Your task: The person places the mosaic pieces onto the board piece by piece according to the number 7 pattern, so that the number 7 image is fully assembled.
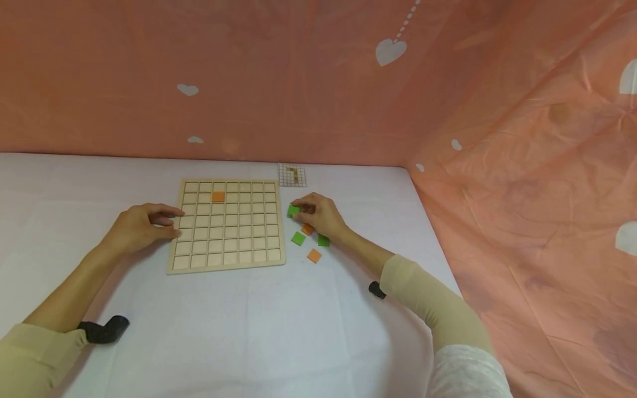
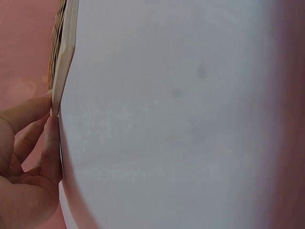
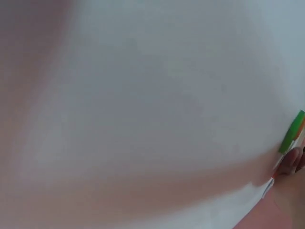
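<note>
A wooden grid board (image 1: 226,268) lies flat on the white table, one orange tile (image 1: 218,197) sitting in its upper part. At the board's left edge, my left hand (image 1: 139,226) touches the rim with index finger and thumb; the left wrist view shows these fingertips against the board's side (image 2: 64,71). Just right of the board, my right hand (image 1: 320,215) pinches a green square tile (image 1: 293,211) between thumb and fingers. Below that hand lie loose tiles: a green one (image 1: 298,238), an orange one (image 1: 314,255), another orange one (image 1: 307,229) and a green one (image 1: 323,241) partly covered by the hand.
A small pattern card (image 1: 292,175) with a printed grid lies behind the board's right corner. Dark straps or mounts (image 1: 106,330) show at both forearms. An orange cloth with hearts (image 1: 298,83) hangs behind the table and along its right side.
</note>
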The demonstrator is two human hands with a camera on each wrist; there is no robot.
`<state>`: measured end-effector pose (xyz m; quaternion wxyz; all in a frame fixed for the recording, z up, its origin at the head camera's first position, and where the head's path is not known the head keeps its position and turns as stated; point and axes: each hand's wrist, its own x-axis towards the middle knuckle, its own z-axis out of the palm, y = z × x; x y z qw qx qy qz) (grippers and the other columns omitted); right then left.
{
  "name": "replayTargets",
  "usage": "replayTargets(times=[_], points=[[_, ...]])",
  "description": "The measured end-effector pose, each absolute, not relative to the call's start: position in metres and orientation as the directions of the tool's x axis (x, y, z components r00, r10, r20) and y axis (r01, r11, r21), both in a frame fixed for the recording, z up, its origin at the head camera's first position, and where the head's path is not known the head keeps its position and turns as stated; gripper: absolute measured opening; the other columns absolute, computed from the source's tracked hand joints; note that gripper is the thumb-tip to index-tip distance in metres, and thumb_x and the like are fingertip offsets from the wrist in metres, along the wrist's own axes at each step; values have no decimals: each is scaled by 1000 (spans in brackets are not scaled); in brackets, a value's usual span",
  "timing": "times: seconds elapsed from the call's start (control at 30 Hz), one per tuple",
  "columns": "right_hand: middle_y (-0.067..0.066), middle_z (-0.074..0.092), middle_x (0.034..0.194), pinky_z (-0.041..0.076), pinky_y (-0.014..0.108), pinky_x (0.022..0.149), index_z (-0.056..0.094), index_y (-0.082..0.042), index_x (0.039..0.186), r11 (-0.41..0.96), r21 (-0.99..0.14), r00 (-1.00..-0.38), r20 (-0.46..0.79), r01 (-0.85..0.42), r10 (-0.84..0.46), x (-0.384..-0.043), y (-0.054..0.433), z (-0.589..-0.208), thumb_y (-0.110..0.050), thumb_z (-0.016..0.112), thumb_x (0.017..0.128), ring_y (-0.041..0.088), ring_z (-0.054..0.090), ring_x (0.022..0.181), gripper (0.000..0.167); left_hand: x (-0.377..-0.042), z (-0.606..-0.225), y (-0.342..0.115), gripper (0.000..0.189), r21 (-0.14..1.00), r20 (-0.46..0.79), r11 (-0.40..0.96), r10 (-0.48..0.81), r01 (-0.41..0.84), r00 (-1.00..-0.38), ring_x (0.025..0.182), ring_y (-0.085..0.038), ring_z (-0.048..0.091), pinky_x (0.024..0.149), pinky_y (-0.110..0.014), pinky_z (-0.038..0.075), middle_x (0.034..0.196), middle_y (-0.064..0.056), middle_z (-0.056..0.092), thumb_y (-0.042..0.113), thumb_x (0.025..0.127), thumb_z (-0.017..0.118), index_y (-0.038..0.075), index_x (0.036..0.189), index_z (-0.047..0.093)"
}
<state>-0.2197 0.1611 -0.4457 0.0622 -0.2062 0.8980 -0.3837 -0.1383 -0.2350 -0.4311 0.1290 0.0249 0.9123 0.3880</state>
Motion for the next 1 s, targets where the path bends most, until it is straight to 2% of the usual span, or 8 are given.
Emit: replayTargets(times=[0.33,0.53,0.67,0.87,1.0], points=[[0,64,106,52,21,83,72,-8,116,533,-785,-893,58,-318,-447,-229,148,-437,-9,76,88,11,62,94,28,-137,-434,-235,54,718,-201,694,144,-46,-969,114,-43,54,90,-53,40,115,-25,66,29,87,78,4,131,61],[-2,64,107,53,22,82,74,-11,115,481,-835,-898,37,-269,-438,-234,133,-434,-9,77,88,11,63,95,28,-138,-434,-236,54,721,-196,692,155,-35,-968,115,-44,54,91,-54,40,115,-26,65,30,87,78,4,132,61],[-1,63,108,52,21,84,74,-12,115,487,-829,-893,32,-275,-450,-239,122,-433,-12,77,88,11,62,97,28,-139,-434,-236,56,725,-199,687,153,-41,-968,115,-42,53,90,-51,40,115,-25,65,32,87,78,4,132,61],[2,67,112,51,19,84,73,-8,117,500,-788,-858,68,-360,-510,-249,106,-434,-12,76,89,11,62,98,28,-139,-434,-235,55,740,-203,670,136,-61,-970,110,-35,57,87,-38,40,115,-21,67,32,87,78,4,132,62],[2,67,109,51,19,83,73,-8,116,488,-791,-850,76,-370,-521,-252,95,-436,-13,77,88,10,62,96,28,-138,-434,-235,56,743,-206,666,134,-66,-969,110,-34,57,86,-37,39,115,-21,67,32,87,78,3,132,62]])
